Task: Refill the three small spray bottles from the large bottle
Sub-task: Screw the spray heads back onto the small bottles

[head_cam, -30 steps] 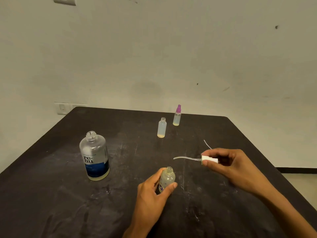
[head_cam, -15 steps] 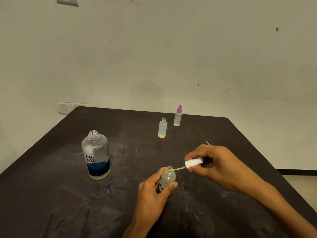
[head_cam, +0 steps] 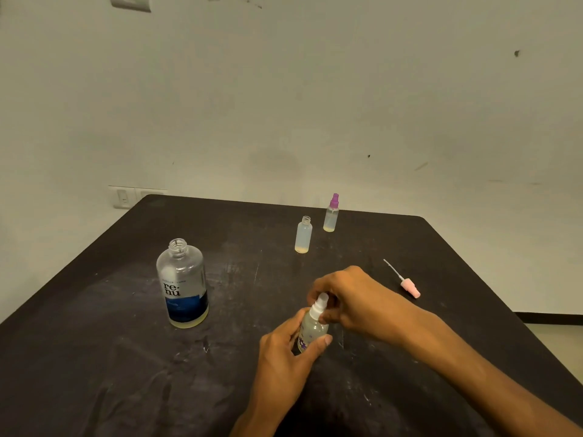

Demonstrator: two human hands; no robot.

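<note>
My left hand [head_cam: 284, 351] grips a small clear spray bottle [head_cam: 310, 329] standing on the black table [head_cam: 94, 357]. My right hand [head_cam: 350, 298] pinches the white spray head [head_cam: 320, 302] sitting upright in that bottle's neck. The large clear bottle [head_cam: 184, 285] with a blue label stands uncapped to the left, a little yellowish liquid at its bottom. Farther back stand an open small bottle [head_cam: 303, 234] and a small bottle with a purple spray head [head_cam: 331, 214].
A pink spray head with its thin tube [head_cam: 407, 282] lies on the table to the right of my hands. The table's far edge meets a pale wall with a socket plate [head_cam: 124, 197] at the left.
My right hand carried the white spray head leftward, fed its tube into the small bottle and brought the head upright onto the neck. The left hand kept its hold.
</note>
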